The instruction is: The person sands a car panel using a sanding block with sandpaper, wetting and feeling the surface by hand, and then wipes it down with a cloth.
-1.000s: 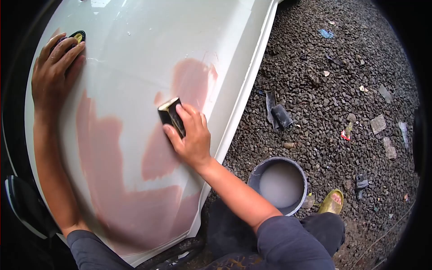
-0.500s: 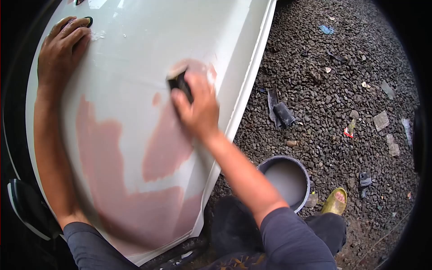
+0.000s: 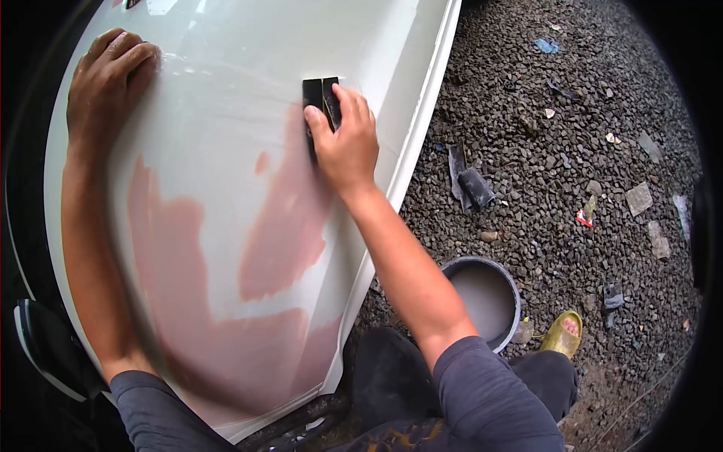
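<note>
In the head view, a white panel [image 3: 226, 113] with pinkish patches [image 3: 279, 241] fills the left and middle. The right hand [image 3: 345, 139] has its fingers clamped on a black block [image 3: 313, 92], the thumb on the near face and the fingertips along the right side. The block lies on the panel at the upper end of the middle patch, its long side running roughly away from the person. The left hand [image 3: 109, 83] rests near the panel's upper left edge, its fingers curled and close together; whether they grip anything cannot be told, as their undersides are hidden. Beyond the panel's right edge, a grey bucket [image 3: 517, 297] of cloudy liquid [image 3: 486, 305] stands on dark gravel [image 3: 527, 151], partly covered by the right arm. A yellowish sandal [image 3: 561, 339] is near it, on the person's foot.
</note>
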`<act>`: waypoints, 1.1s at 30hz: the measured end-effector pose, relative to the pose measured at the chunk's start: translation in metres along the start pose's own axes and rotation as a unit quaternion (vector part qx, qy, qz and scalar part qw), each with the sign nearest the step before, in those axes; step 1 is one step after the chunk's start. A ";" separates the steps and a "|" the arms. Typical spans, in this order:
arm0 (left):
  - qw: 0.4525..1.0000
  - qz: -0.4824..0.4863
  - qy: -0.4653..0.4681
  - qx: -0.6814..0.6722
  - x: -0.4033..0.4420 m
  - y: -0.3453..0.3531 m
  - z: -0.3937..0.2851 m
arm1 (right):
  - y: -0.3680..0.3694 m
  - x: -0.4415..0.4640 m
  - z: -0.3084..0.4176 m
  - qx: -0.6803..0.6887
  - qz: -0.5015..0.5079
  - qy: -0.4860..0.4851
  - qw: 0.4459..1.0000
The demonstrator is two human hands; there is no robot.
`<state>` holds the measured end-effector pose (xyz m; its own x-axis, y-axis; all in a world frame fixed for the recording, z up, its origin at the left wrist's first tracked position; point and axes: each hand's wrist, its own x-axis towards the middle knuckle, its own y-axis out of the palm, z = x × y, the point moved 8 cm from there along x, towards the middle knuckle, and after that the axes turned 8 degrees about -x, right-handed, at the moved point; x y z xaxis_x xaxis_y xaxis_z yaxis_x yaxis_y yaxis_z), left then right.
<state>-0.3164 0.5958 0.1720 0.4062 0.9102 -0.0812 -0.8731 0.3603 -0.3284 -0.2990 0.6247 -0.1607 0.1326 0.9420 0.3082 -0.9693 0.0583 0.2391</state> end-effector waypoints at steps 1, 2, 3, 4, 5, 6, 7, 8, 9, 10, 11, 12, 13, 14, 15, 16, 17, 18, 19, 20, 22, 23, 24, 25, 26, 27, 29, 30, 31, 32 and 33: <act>1.000 -0.010 0.009 0.002 0.000 -0.001 -0.001 | 0.002 -0.016 0.000 0.015 0.013 -0.004 1.000; 1.000 -0.021 0.016 0.005 -0.001 -0.002 -0.001 | 0.001 -0.048 0.011 0.024 0.023 -0.023 0.999; 0.999 -0.033 0.022 0.009 -0.002 -0.002 -0.001 | -0.004 -0.082 0.023 0.031 0.034 -0.044 0.998; 0.999 -0.032 0.019 0.011 -0.003 0.000 -0.001 | -0.009 -0.105 0.029 0.052 0.053 -0.045 0.996; 0.999 -0.031 0.018 0.014 -0.003 0.001 -0.001 | -0.010 -0.119 0.032 0.074 0.070 -0.043 0.994; 0.999 -0.029 0.017 0.018 -0.002 0.000 -0.001 | -0.011 -0.107 0.028 0.050 0.069 -0.075 0.994; 0.999 -0.025 0.022 0.014 -0.002 0.000 -0.001 | -0.006 -0.084 0.016 0.052 0.031 -0.078 0.995; 0.999 -0.021 0.025 0.009 -0.001 -0.001 -0.003 | -0.001 -0.047 -0.002 0.051 0.040 -0.020 0.998; 0.999 -0.019 0.027 0.005 -0.002 -0.001 -0.005 | 0.001 -0.015 -0.014 0.049 0.049 0.037 0.997; 1.000 -0.013 0.022 0.007 -0.002 0.000 -0.005 | 0.003 -0.001 -0.017 0.038 0.032 0.047 0.998; 1.000 -0.008 0.019 0.008 -0.002 0.000 -0.005 | 0.001 0.005 -0.019 0.027 0.014 0.058 0.998; 1.000 -0.007 0.015 0.011 0.000 0.001 -0.003 | -0.001 -0.011 -0.011 0.051 0.035 0.061 0.996; 1.000 -0.011 0.015 0.015 0.000 0.000 -0.002 | -0.002 -0.046 0.000 0.040 0.049 0.047 0.997; 1.000 -0.012 0.017 0.017 0.000 0.000 -0.002 | -0.006 -0.084 0.014 0.045 0.043 0.011 0.998; 1.000 -0.011 0.017 0.018 -0.003 0.002 -0.003 | -0.008 -0.119 0.025 0.050 0.030 -0.032 0.998; 0.999 -0.020 0.021 0.014 -0.003 0.001 -0.004 | -0.009 -0.122 0.027 0.063 0.053 -0.029 0.996; 0.999 -0.030 0.026 0.011 -0.002 0.000 -0.006 | -0.012 -0.123 0.026 0.077 0.074 -0.025 0.994; 0.999 -0.040 0.030 0.009 -0.002 -0.001 -0.006 | -0.010 -0.104 0.018 0.060 0.062 -0.015 0.996; 0.999 -0.041 0.033 0.010 -0.003 -0.001 -0.006 | -0.004 -0.070 0.005 0.043 0.050 -0.007 0.998; 0.998 -0.044 0.035 0.011 -0.004 -0.001 -0.005 | -0.002 -0.036 -0.004 0.025 0.035 0.022 0.999; 0.998 -0.045 0.034 0.010 -0.002 -0.002 -0.005 | 0.002 -0.006 -0.016 0.039 0.026 0.073 0.996; 0.999 -0.039 0.031 0.004 -0.001 -0.001 -0.006 | 0.001 -0.007 -0.016 0.026 0.016 0.075 0.997; 0.999 -0.035 0.025 0.000 -0.002 -0.001 -0.005 | -0.001 -0.027 -0.009 0.034 0.036 0.074 0.996; 0.999 -0.037 0.031 0.001 -0.001 -0.002 -0.005 | -0.005 -0.061 0.004 0.043 0.053 0.071 0.995; 0.999 -0.039 0.036 0.002 -0.001 -0.003 -0.005 | -0.006 -0.097 0.015 0.037 0.047 0.024 0.998; 0.998 -0.040 0.040 0.003 -0.002 -0.003 -0.006 | -0.014 -0.118 0.030 0.054 0.047 0.002 0.997; 0.999 -0.030 0.036 0.003 -0.003 0.000 -0.004 | -0.012 -0.114 0.019 0.044 0.050 -0.028 0.997; 0.999 -0.023 0.033 0.002 -0.004 0.001 -0.004 | -0.008 -0.090 0.007 0.038 0.046 0.004 0.998; 0.999 -0.027 0.032 0.001 -0.006 0.002 -0.005 | -0.003 -0.055 -0.005 0.032 0.043 0.036 0.998; 0.999 -0.033 0.032 0.001 -0.004 0.002 -0.004 | -0.001 -0.021 -0.018 0.046 0.037 0.083 0.995; 0.999 -0.039 0.033 0.001 -0.002 0.002 -0.003 | 0.000 0.005 -0.025 0.054 0.021 0.092 0.994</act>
<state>-0.3176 0.5943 0.1683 0.4905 0.8636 -0.1169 -0.8381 0.4307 -0.3347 -0.3034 0.6373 -0.1823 0.0426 0.9878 0.1497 -0.9437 -0.0094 0.3306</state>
